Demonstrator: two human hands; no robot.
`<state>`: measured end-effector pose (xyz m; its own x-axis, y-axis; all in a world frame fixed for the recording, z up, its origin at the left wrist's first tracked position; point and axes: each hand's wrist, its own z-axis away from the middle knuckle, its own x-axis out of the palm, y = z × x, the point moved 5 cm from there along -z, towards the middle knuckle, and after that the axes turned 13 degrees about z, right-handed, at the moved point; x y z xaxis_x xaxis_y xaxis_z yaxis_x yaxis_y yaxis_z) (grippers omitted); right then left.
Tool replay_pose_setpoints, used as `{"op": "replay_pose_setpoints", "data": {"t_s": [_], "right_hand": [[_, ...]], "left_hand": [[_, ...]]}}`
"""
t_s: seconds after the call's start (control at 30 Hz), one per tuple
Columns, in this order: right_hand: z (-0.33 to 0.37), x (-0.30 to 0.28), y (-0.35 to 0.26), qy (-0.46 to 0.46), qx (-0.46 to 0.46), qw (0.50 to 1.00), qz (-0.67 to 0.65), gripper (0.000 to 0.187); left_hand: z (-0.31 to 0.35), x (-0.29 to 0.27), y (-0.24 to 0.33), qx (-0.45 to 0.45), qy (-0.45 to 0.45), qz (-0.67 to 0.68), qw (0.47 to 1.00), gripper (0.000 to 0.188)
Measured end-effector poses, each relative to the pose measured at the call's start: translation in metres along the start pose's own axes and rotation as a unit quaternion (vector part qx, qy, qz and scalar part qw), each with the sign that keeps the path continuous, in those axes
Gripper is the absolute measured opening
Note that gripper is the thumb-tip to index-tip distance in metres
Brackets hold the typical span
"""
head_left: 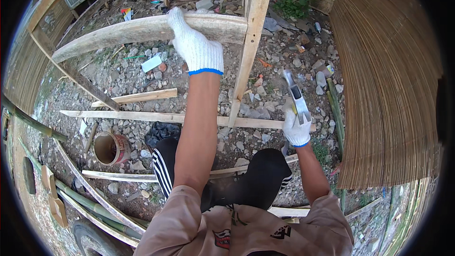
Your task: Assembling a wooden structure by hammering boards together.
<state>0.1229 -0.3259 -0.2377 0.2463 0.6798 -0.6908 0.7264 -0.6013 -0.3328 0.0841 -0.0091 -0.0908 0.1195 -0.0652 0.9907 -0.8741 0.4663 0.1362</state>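
My left hand point(198, 50), in a white knit glove with a blue cuff, reaches forward and grips the upper edge of a wooden board point(118, 32). The fingers go over its far side and are mostly hidden. That board runs crosswise and meets an upright wooden post point(253, 33) at its right end. At the right, my right hand point(296, 128), gloved the same way, is closed round a claw hammer point(297, 96). The hammer's metal head stands above the fist, and it touches neither the post nor the board.
Stones and litter cover the ground. Long wooden strips point(128, 115) lie across it near my knees. A bucket point(112, 149) stands at the left beside a black plastic bag point(162, 133). Bamboo poles point(90, 204) lie lower left. A woven bamboo screen point(386, 80) hangs along the right.
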Motion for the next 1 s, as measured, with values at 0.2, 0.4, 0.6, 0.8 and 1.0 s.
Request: {"op": "replay_pose_setpoints", "data": {"t_s": [0.2,0.4,0.6,0.8,1.0], "right_hand": [[-0.111,-0.042,-0.099,-0.004,-0.190,0.973,0.133,0.026],[-0.098,-0.056,-0.115,0.006,-0.203,0.972,0.120,0.026],[-0.107,-0.049,-0.104,-0.021,-0.180,0.964,0.194,0.027],[-0.120,-0.044,-0.087,-0.034,-0.180,0.946,0.266,0.029],[-0.116,-0.052,-0.091,-0.028,-0.220,0.949,0.224,0.025]], "left_hand": [[0.004,0.003,0.000,0.014,0.025,0.013,1.000,0.064],[-0.002,-0.005,-0.001,0.010,0.070,0.008,0.997,0.066],[0.009,0.003,0.001,0.026,0.100,-0.007,0.995,0.086],[0.000,0.005,-0.003,0.059,0.098,-0.008,0.993,0.077],[0.012,0.013,0.002,0.021,0.055,0.039,0.997,0.061]]}}
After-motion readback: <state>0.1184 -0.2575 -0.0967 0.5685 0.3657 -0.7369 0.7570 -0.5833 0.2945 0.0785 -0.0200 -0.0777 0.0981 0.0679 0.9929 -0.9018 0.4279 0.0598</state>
